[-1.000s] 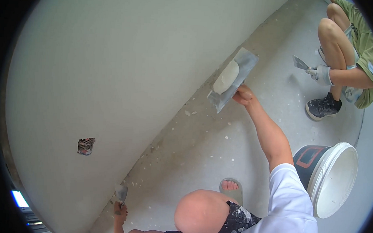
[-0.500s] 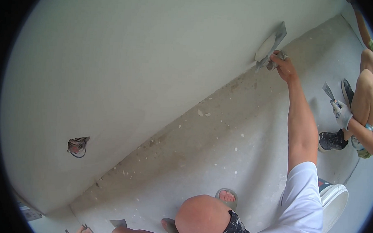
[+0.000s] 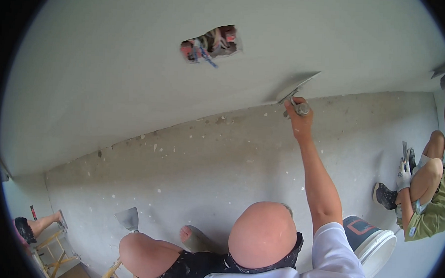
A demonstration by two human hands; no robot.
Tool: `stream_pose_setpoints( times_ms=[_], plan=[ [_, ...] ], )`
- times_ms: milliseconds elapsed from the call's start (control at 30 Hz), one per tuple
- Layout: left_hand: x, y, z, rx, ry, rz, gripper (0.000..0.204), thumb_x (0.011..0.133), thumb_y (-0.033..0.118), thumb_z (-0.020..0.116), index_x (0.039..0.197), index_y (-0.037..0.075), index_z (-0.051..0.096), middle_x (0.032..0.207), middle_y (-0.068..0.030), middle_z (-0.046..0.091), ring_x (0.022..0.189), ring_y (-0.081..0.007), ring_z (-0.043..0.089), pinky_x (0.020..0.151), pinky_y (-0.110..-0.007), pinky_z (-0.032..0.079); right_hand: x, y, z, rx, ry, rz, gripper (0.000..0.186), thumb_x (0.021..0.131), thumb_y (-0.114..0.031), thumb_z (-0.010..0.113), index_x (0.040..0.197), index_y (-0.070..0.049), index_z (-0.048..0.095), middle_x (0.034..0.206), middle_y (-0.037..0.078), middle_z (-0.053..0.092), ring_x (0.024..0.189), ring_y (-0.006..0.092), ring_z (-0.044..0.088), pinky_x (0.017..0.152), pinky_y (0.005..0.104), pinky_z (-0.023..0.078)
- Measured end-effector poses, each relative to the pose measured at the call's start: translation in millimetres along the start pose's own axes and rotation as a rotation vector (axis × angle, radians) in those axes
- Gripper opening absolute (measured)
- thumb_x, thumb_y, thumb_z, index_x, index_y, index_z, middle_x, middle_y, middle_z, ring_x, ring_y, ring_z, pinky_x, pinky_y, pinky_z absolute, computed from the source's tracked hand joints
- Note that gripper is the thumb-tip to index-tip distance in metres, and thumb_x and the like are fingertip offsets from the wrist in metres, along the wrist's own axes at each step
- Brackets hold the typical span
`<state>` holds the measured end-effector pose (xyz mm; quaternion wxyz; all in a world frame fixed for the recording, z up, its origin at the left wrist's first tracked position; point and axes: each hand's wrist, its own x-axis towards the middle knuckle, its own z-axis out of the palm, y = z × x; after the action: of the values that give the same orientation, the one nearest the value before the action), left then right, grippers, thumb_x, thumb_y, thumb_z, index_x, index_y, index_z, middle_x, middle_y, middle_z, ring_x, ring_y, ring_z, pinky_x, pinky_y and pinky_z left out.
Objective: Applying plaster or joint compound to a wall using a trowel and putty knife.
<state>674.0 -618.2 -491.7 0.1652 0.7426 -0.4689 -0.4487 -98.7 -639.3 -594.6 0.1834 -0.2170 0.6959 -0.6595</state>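
Grey metal trowel [image 3: 301,86], head view: grasped in the right hand [image 3: 300,123], fingers curled closed about its handle; blade slanted at the pale wall [image 3: 135,85], low down near the floor [image 3: 222,154]. Wide-bladed scraper [image 3: 128,218]: projecting past the left knee [image 3: 145,257]; left hand out of sight, so its hold cannot be told. Wall recess [image 3: 212,43] (wires showing, some blue): up and left of the trowel. Bucket [image 3: 370,245], dark-sided with white rim: on the floor, beside the white right sleeve [image 3: 334,253].
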Motion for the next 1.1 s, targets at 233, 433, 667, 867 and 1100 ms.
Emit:
stream_pose_setpoints(
  times_ms=[233,433,667,867,1100],
  plan=[
    [15,-69,-22,-0.312,0.141,0.035,0.01,0.098,0.01,0.055,0.1,0.008,0.046,0.074,-0.0072,0.059,0.061,-0.0135,0.058,0.052,-0.028,0.048,-110,-26,202,-0.059,-0.06,-0.068,0.025,0.084,-0.015,0.08,0.097,-0.002,0.062,0.079,0.0,0.058,0.071,0.0079,0.053,0.065,0.0242,0.045],
    [-14,-78,-39,-0.764,0.084,-0.104,0.011,0.098,0.012,0.058,0.101,0.008,0.048,0.078,-0.0064,0.061,0.066,-0.0147,0.059,0.059,-0.027,0.051,-176,-10,333,-0.131,-0.069,-0.25,0.031,0.083,-0.02,0.082,0.096,-0.001,0.061,0.083,0.001,0.057,0.076,0.0099,0.051,0.071,0.0252,0.044],
    [-66,-81,-63,-0.932,0.209,-0.121,0.013,0.098,0.011,0.058,0.105,0.009,0.046,0.083,-0.0058,0.06,0.067,-0.0147,0.059,0.058,-0.028,0.051,-270,-18,505,-0.08,-0.104,-0.296,0.043,0.078,-0.031,0.085,0.095,-0.001,0.06,0.093,0.012,0.061,0.09,0.0222,0.057,0.083,0.0352,0.045],
    [-94,-112,-68,-1.0,0.286,-0.083,0.017,0.099,0.014,0.057,0.111,0.008,0.047,0.084,-0.0064,0.059,0.069,-0.0157,0.059,0.06,-0.029,0.051,-348,-65,645,-0.068,-0.116,-0.223,0.039,0.073,-0.025,0.084,0.1,-0.006,0.063,0.095,0.013,0.065,0.091,0.0356,0.061,0.082,0.0442,0.047],
    [-69,-85,-64,-1.134,0.24,0.005,0.024,0.102,0.019,0.054,0.119,0.003,0.052,0.093,-0.0102,0.063,0.071,-0.0159,0.061,0.062,-0.029,0.052,-389,-127,595,0.034,-0.884,-0.237,0.029,0.082,-0.022,0.08,0.097,-0.005,0.062,0.082,0.006,0.063,0.076,0.0184,0.059,0.071,0.0327,0.048]
  ],
)
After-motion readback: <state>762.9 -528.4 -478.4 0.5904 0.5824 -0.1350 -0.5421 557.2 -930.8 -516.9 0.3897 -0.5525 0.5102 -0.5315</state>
